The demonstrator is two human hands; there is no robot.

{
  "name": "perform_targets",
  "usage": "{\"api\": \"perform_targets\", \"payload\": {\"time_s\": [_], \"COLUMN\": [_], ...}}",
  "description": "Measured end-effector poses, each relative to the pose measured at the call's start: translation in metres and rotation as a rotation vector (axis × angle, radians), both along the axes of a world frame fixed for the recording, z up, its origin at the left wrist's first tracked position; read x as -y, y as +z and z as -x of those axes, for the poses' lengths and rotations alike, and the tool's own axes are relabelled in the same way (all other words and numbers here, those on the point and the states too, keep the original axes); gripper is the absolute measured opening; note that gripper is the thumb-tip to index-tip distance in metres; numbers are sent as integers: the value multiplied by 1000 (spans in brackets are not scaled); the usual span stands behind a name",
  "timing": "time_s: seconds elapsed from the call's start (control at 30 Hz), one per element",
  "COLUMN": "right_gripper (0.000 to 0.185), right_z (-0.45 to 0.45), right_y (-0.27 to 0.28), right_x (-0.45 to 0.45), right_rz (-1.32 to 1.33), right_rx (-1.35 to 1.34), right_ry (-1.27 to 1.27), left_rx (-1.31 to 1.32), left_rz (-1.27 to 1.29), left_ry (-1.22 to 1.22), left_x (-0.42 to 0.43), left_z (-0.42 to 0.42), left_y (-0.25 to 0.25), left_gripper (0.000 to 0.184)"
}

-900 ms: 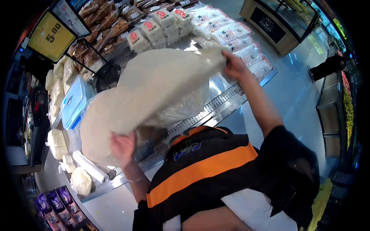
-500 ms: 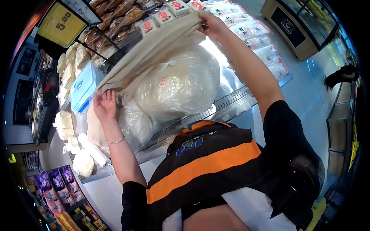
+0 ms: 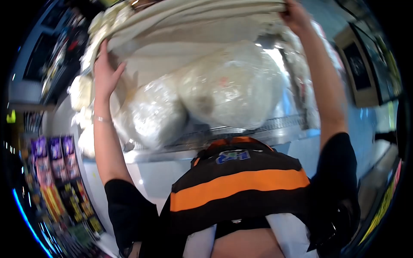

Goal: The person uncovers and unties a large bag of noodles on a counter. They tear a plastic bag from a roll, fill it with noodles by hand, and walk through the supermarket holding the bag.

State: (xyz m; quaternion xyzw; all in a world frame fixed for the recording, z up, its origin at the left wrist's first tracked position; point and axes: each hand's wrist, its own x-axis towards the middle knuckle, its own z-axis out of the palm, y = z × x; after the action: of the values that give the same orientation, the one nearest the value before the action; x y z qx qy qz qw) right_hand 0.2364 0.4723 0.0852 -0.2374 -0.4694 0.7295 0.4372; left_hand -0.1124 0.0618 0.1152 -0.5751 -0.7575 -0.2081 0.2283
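A large beige cloth stretches between my two hands across the far side of the metal counter. My right hand is closed on the cloth's corner at the top right. At the left, my left hand has its thumb spread from its fingers; the fingertips touch the cloth's edge, and blur hides any grip. Below the cloth lie a big clear plastic bag with pale contents and a smaller wrapped bag to its left.
Pale wrapped packs line the counter's left end. A rack of purple and pink packets stands at the lower left. A wooden-framed display case is at the right, beyond bagged goods along the counter's right side.
The cloth has been lifted and drawn away from me, uncovering the plastic bags. Both my hands have moved forward and farther apart, and the view has turned.
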Motion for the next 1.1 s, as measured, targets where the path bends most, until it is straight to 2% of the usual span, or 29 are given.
{"api": "perform_targets", "payload": {"time_s": [0.03, 0.07, 0.1, 0.13, 0.17, 0.27, 0.3, 0.33, 0.4, 0.47, 0.63, 0.73, 0.93, 1.0, 1.07, 1.1], "right_gripper": [20, 21, 18, 21, 20, 21, 21, 21, 21, 22, 22, 21, 22, 20, 21, 17], "right_z": [9, 11, 19, 7, 8, 18, 22, 26, 35, 50, 56, 44, 18, 9, 0, -3], "right_y": [25, 10, 41, -4, 2, 18, 22, 26, 41, 73, 112, 123, 121, 111, 96, 80], "right_x": [28, 4, 43, -66, -64, -63, -61, -60, -43, 0, -48, -70, -71, -91, -106, -166], "right_rz": [31, -55, -117, 24, 27, -59, -59, -78, -98, -135, -188, -231, -253, -234, -382, -181], "right_rx": [-40, -57, -63, -78, -83, -120, -121, -109, -94, 26, -27, -49, 10, 144, 161, -46], "right_ry": [11, -15, -10, 135, 185, 73, 90, 63, 44, -137, -142, -121, -221, -209, -64, 194], "left_rx": [-77, -151, -179, -204, -185, -409, -514, -516, -535, -528, -649, -635, -601, -584, -538, -496], "left_rz": [42, 91, 171, 247, 356, 385, 291, 291, 276, 354, 270, 231, 217, 191, 187, 214], "left_ry": [15, 21, 100, 173, 237, 262, 220, 235, 377, 593, 650, 635, 568, 451, 443, 428], "left_x": [9, 20, 31, 42, 53, 83, 89, 94, 101, 99, 83, 78, 63, 49, 35, 28], "left_z": [11, 21, 26, 31, 37, 61, 64, 71, 81, 93, 99, 86, 71, 66, 70, 66], "left_y": [3, 6, 8, 10, 7, -20, -23, -22, -17, 0, 62, 77, 67, 59, 47, 45], "left_gripper": [86, 88, 87, 87, 87, 67, 49, 49, 34, 20, 32, 33, 35, 41, 49, 54]}}
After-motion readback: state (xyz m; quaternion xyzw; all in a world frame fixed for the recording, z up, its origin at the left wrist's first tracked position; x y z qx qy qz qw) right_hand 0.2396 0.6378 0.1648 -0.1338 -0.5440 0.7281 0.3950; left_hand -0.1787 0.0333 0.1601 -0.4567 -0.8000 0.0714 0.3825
